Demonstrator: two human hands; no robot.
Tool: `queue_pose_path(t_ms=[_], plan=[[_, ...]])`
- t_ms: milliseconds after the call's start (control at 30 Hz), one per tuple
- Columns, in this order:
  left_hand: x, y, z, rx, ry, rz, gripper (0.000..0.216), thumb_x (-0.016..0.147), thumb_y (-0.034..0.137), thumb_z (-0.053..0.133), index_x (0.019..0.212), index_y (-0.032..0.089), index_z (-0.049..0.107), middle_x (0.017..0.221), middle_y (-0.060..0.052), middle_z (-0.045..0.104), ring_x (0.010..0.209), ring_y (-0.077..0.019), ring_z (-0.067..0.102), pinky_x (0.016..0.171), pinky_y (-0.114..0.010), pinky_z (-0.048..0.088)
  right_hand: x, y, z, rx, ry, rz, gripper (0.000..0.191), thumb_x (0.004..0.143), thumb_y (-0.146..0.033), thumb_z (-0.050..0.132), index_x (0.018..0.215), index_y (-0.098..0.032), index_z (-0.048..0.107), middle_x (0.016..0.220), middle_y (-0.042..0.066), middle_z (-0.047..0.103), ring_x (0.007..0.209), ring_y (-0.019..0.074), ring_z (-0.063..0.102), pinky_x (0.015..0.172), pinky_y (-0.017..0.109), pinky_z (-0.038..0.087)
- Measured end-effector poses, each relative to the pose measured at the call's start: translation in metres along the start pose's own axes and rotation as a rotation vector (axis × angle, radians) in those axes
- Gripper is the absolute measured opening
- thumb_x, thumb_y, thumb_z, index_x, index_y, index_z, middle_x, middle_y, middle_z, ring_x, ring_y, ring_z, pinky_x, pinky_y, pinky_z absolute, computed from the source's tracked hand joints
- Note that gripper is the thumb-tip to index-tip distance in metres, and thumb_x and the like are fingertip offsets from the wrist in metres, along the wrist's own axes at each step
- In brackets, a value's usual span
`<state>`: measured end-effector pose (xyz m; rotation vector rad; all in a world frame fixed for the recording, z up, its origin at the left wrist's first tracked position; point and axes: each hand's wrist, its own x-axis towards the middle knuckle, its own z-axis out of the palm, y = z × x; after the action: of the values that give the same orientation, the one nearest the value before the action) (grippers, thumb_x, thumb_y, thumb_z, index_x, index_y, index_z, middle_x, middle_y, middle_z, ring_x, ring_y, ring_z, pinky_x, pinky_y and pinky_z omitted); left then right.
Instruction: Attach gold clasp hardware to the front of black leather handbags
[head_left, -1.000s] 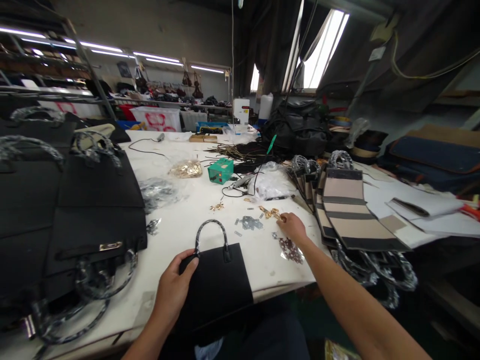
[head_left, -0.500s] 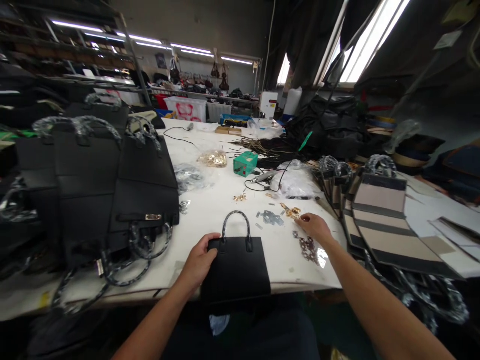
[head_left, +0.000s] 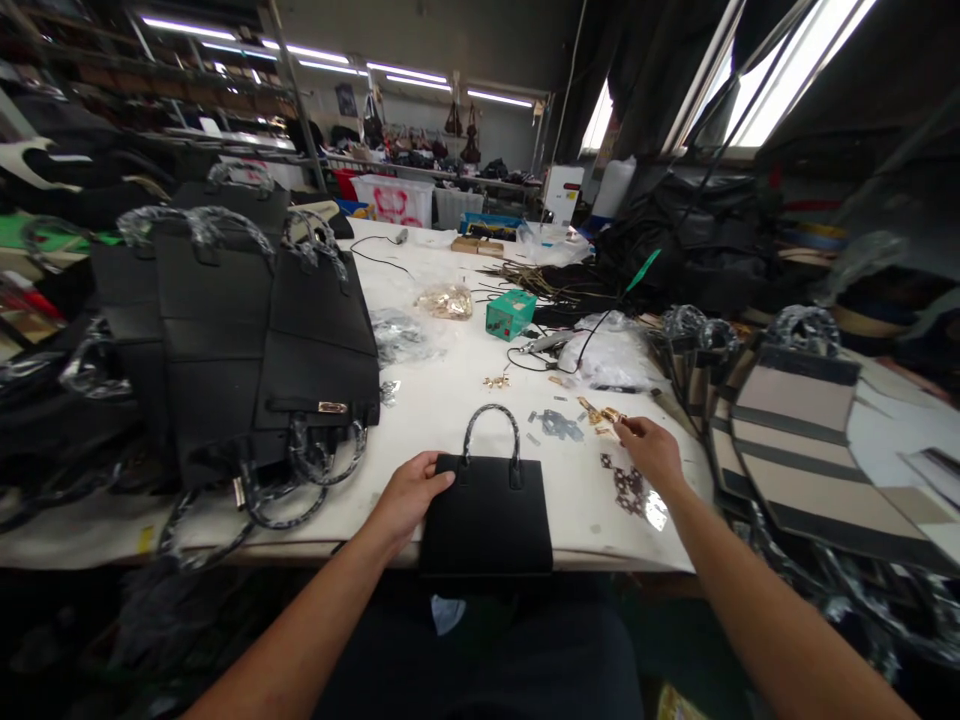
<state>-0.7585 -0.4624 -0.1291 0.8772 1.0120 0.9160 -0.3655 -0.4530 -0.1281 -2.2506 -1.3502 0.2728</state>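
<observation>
My left hand [head_left: 409,495] grips the upper left edge of a black handbag [head_left: 487,520], thumb on its front. The bag lies at the table's front edge, its plastic-wrapped handle [head_left: 491,410] standing up. To the right, my right hand [head_left: 654,452] has thumb and fingers pinched at a small heap of gold metal fittings [head_left: 602,415]; a gold piece shows at the fingertips. Beside that heap lie thin grey metal plates [head_left: 559,425]. Dark brown perforated pieces [head_left: 628,490] lie just below my right hand.
Black bags [head_left: 214,340] with wrapped handles crowd the left side. Beige-and-black bag panels [head_left: 799,400] are piled on the right. Farther back are a green box [head_left: 511,315] with a cable, a clear plastic bag [head_left: 611,355], and a pile of gold parts [head_left: 444,301].
The camera view has turned slightly left. My right hand remains at the gold fittings, its fingers now pinched closer to them. My left hand keeps its hold on the handbag.
</observation>
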Motion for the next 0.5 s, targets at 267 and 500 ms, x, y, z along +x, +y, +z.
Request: queue_pose_path(t_ms=[267, 500], plan=[[-0.027, 0.015, 0.019, -0.009, -0.050, 0.063, 0.039, 0.074, 0.033, 0.073, 0.107, 0.015, 0.064, 0.091, -0.006, 0.070, 0.080, -0.0183, 0.064, 0.076, -0.030, 0.049, -0.115, -0.114, 0.004, 0.561, -0.345, -0.523, 0.016, 0.081, -0.038, 0.065, 0.082, -0.023, 0.068, 0.130, 0.005, 0.060, 0.122, 0.0241, 0.054, 0.103, 0.035, 0.040], [-0.106, 0.050, 0.036, 0.272, 0.527, 0.497, 0.032, 0.075, 0.040, 0.070, 0.100, 0.020, 0.063, 0.093, -0.003, 0.065, 0.088, -0.0190, 0.059, 0.081, -0.027, 0.046, -0.125, -0.155, -0.057, 0.509, -0.194, -0.610, 0.015, 0.076, -0.037, 0.069, 0.076, -0.022, 0.071, 0.083, 0.002, 0.071, 0.080, 0.0195, 0.065, 0.077, 0.030, 0.049]])
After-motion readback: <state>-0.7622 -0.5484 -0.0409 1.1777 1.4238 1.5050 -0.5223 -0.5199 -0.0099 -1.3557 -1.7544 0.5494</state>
